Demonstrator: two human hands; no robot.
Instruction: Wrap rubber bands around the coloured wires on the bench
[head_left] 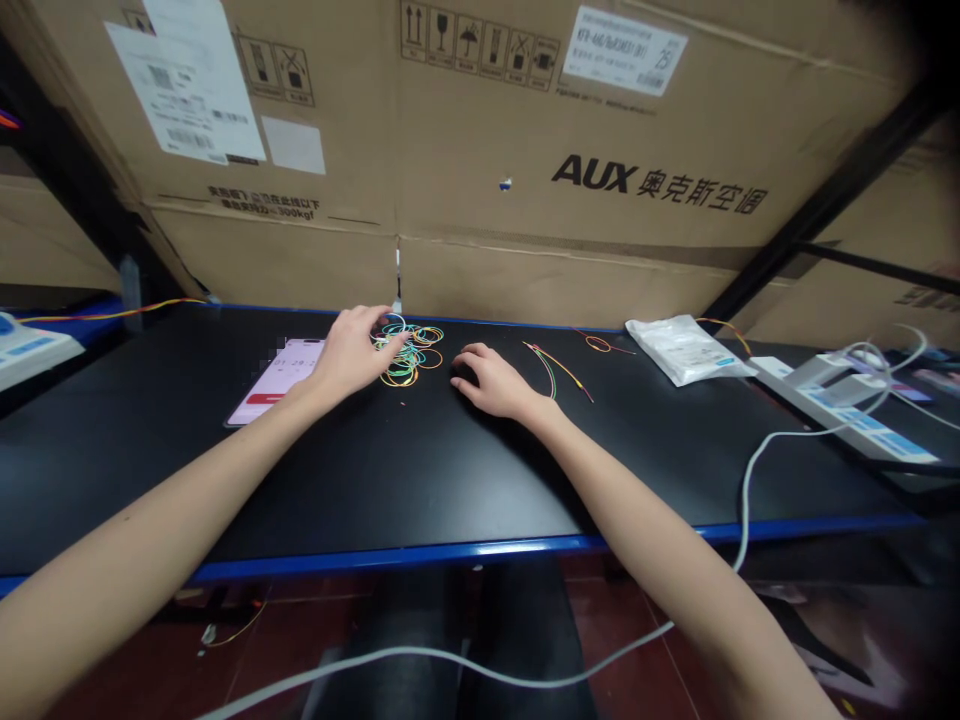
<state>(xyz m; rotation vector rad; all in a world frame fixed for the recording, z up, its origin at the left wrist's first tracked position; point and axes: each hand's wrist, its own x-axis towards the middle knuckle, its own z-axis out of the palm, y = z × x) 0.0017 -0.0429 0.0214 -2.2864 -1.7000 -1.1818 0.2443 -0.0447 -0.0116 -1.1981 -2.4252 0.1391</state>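
Observation:
A tangle of thin coloured wires [411, 362], looped in green, yellow, orange and white, lies on the black table. My left hand [358, 345] reaches over its left side, thumb and forefinger apart at the loops. Whether the fingertips pinch any strand is hard to see. To the right of the tangle, my right hand [491, 382] rests low on the tabletop, fingers loosely bent and thumb apart, with nothing visible in it. Beyond that hand lie several loose wires [566, 368], red, yellow and green. Another thin wire loop [598, 343] sits farther back.
A phone [274, 385] lies left of the wires. A large cardboard box [480, 130] stands behind the black table [420, 480]. At right are a white plastic packet [682, 348] and a power strip [847, 405]; its white cable [745, 500] drapes over the front edge.

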